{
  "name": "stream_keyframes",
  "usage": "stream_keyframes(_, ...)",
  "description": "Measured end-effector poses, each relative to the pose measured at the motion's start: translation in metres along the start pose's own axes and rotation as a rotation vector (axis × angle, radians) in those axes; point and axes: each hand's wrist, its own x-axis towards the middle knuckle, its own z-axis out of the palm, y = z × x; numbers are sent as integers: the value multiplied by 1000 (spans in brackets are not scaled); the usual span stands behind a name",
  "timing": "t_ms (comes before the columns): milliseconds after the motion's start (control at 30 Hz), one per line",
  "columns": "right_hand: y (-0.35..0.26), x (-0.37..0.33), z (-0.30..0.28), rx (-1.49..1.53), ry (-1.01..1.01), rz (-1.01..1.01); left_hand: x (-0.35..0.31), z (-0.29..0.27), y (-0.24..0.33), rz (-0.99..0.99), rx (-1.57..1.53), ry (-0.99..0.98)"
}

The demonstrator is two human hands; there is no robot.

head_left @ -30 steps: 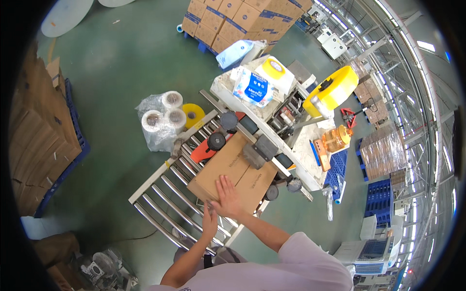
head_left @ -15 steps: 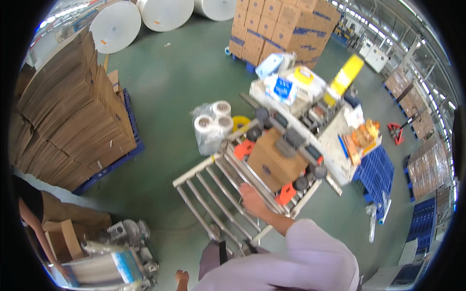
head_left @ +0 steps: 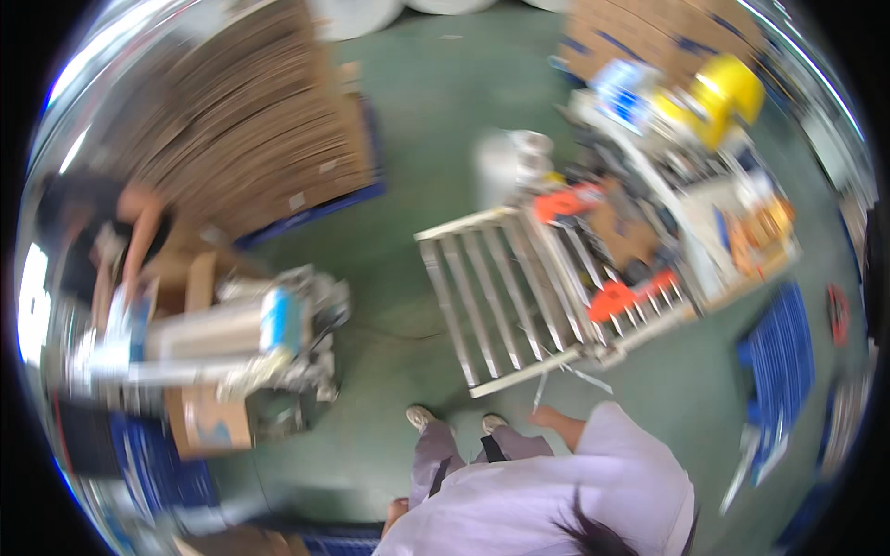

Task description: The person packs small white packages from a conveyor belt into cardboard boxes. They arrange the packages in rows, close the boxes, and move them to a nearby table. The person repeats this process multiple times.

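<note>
My right hand [head_left: 547,418] hangs low in front of my body, just off the near corner of a roller conveyor [head_left: 482,306]. It touches nothing I can make out, and blur hides its fingers. Close against my left side is my left hand [head_left: 397,509], mostly covered by my sleeve and body. Beyond the conveyor's bare metal rollers, a brown carton [head_left: 623,225] sits in a carton sealing machine with orange guards [head_left: 614,301].
At the left, a co-worker [head_left: 139,218] bends over a second packing machine [head_left: 218,334] with a blue-and-white roll. Behind it stands a tall stack of flat cardboard [head_left: 278,139]. Wrapped film rolls [head_left: 514,167] stand beyond the conveyor; a blue pallet [head_left: 783,343] leans at right.
My view has swung left. The carton has gone further into the sealing machine, away from me. My right hand has left the rollers and come back near my body.
</note>
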Motion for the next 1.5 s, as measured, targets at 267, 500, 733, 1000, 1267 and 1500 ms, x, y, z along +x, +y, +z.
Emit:
stream_keyframes(267, -104, 0, -97, 181, 200, 319, -88, 11, -43, -706, -347, 153)
stream_keyframes(500, -325, 78, 51, 194, -96, 158, -189, 44, -176, -913, -1016, 461)
stream_keyframes(733, -484, 102, 181, 9, -347, 85, -246, 20, -287, -1151, -1505, 675)
stream_keyframes(1000, -624, 194, 296, -357, -523, 81, -202, -139, -415, -974, -1738, 859)
stream_keyframes(1267, -816, 310, 368, -347, -511, 32, -207, -316, -532, -698, -1510, 1199)
stream_keyframes(1500, -974, 296, 435, -9, -482, 4, -276, -475, -749, -871, -802, 1492)
